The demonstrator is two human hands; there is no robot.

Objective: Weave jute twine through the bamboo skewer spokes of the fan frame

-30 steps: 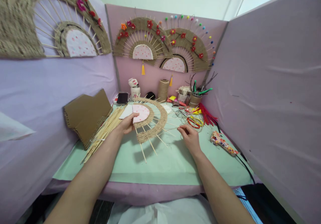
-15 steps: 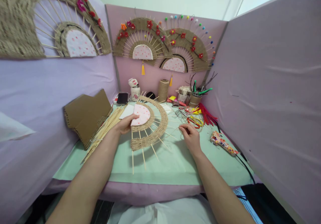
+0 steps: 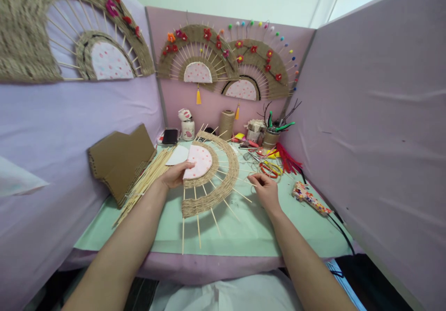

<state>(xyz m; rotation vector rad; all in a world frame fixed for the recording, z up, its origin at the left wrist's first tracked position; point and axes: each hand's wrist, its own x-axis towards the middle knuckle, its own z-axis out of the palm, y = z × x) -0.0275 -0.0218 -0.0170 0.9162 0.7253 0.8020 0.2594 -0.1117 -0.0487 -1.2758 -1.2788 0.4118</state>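
My left hand (image 3: pixel 176 174) grips a half-round fan (image 3: pixel 223 192) by its straight side, thumb on the pink spotted half-disc (image 3: pixel 200 162) at its centre. Thin wooden sticks spread from this centre, through an inner and an outer band of woven twine, and poke out past the outer band. Beside the stick tips on the right, my right hand (image 3: pixel 265 191) is closed in a pinch. A stick end reaches its fingers, and a thin strand seems to loop there; what it pinches is too small to tell. The fan is tilted above the green tabletop (image 3: pixel 244 239).
Bamboo sticks (image 3: pixel 144 181) and folded cardboard (image 3: pixel 120 160) lie to the left. Scissors (image 3: pixel 270 169), red strips (image 3: pixel 289 160) and a patterned glue gun (image 3: pixel 311 199) with its cable are on the right. A twine spool (image 3: pixel 227 124) and jars stand behind. Finished fans (image 3: pixel 209 36) hang on the panels.
The fan has shifted slightly to the right and toward me, bringing its stick tips up to my right hand. My left hand moved with it; my right hand has barely moved.
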